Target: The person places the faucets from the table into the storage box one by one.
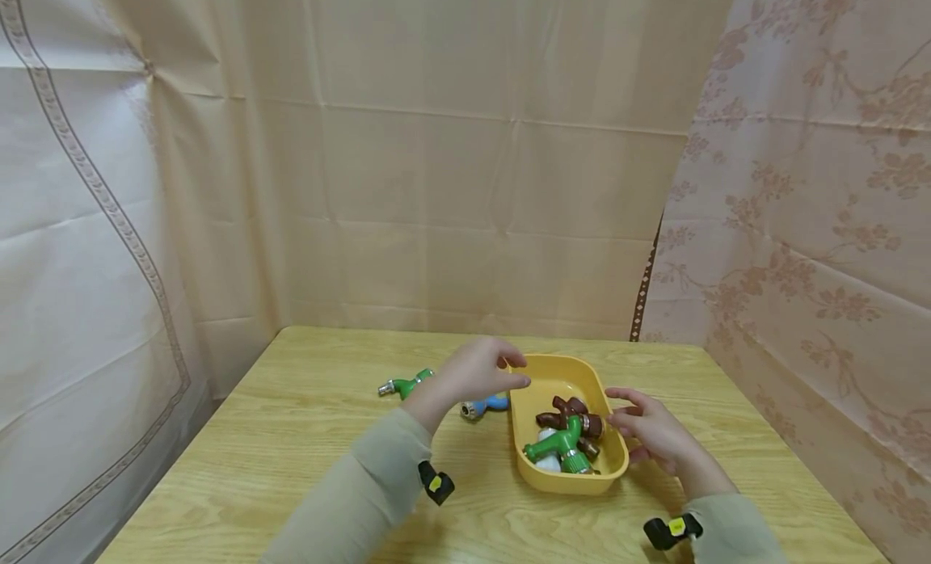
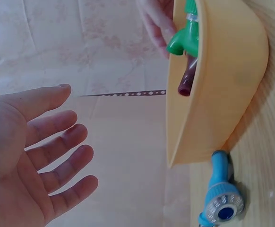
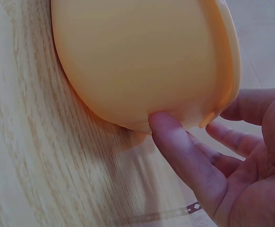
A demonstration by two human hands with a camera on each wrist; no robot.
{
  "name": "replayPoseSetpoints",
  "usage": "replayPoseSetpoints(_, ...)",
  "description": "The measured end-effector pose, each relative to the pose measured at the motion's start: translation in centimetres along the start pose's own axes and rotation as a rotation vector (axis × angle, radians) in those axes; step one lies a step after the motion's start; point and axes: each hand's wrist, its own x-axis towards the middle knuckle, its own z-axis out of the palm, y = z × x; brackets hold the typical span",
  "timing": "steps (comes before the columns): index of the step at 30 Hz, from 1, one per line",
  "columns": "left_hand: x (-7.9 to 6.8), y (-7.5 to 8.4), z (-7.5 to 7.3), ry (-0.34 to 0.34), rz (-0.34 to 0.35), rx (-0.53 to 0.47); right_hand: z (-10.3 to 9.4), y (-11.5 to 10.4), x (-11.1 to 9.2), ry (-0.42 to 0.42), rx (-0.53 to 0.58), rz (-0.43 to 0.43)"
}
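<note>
A yellow plastic tray stands on the table, with a green tap, several brown taps and a white piece heaped toward its near end. My left hand hovers over the tray's left rim, fingers spread and holding nothing. On the far side, my right hand holds the tray's right edge, the thumb at the rim and a fingertip against the outer wall. A blue tap lies on the table just left of the tray. Farther left is another green tap, partly behind my left wrist.
The wooden table ends at a cream curtain at the back. Pale cloths hang on the left and right, the right cloth with a floral pattern.
</note>
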Motion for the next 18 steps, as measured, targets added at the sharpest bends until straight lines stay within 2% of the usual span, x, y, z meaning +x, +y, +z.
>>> replayPoseSetpoints(8,-0.6,-1.2,-1.7,0.054,0.042,-0.019,0.0,0.0,0.0,0.002,0.004,0.001)
replayPoseSetpoints(18,-1.5,-2.4,-3.5,0.11,-0.018,-0.014,0.1,-0.1,-0.1,0.003,0.001,0.006)
